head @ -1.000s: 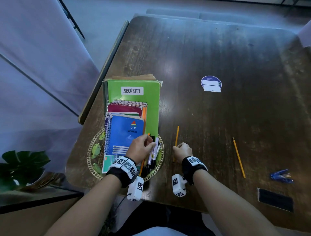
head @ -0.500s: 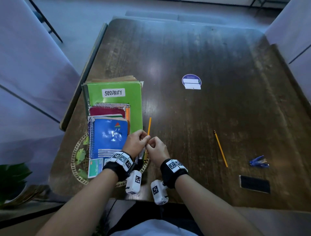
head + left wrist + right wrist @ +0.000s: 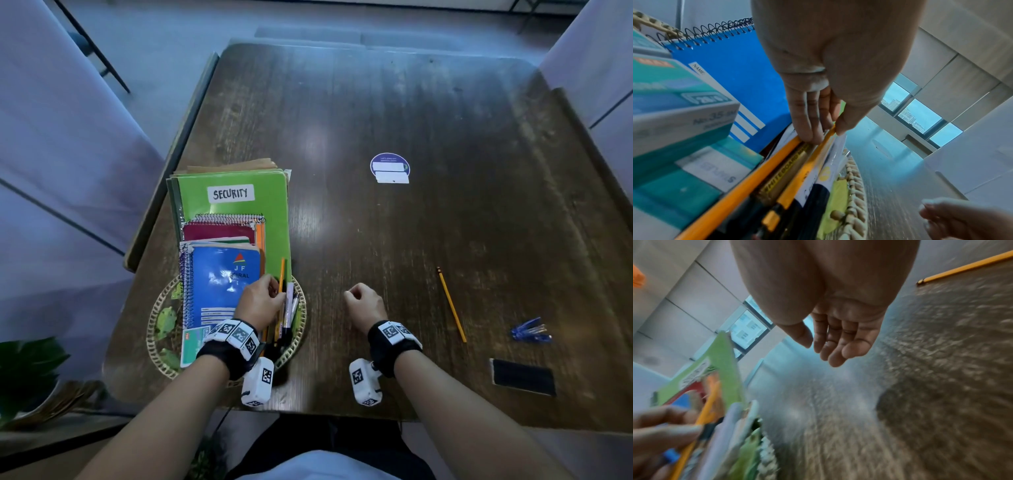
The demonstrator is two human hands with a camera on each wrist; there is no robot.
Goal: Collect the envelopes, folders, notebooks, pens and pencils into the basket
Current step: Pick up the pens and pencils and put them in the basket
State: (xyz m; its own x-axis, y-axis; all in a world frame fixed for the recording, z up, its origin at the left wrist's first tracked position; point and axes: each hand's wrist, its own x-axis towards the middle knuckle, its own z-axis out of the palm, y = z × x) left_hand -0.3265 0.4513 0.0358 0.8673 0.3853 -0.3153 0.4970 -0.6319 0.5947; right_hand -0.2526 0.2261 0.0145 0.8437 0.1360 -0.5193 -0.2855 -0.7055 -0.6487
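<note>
Wrists came nearest in the head view, both ours, each strapped with a marked band. Just beyond them, our left hand (image 3: 262, 303) pinched a yellow pencil (image 3: 281, 274) between thumb and fingertips (image 3: 807, 129), over the right side of the woven basket (image 3: 156, 329). We judged the step to be seating that pencil among the pens (image 3: 289, 310) already lying there. To do it well, we thought it best to lay the pencil parallel to the pens and let it down along its length, so that it would not roll over the low rim or knock the markers aside; only then should the fingers let go.

Our right hand (image 3: 364, 303) hung just above the table (image 3: 445, 137), a little to the right of the basket, fingers loosely curled around nothing; the right wrist view showed its palm bare.

In the basket the blue spiral notebook (image 3: 222, 284) lay topmost, with a teal staple box (image 3: 674, 100) at its near end. Farther back were a maroon notebook (image 3: 219, 231) and the green folder (image 3: 236, 205) labelled SECURITY, with brown envelopes (image 3: 233, 166) showing beyond its far edge.

To the right a second pencil (image 3: 451, 305) lay loose on the table, well apart from the basket, so we judged the task not yet finished. Near the right edge sat blue pens (image 3: 531, 332), blurred, and a black rectangle (image 3: 524, 377). Far off was a round sticker (image 3: 389, 168).
</note>
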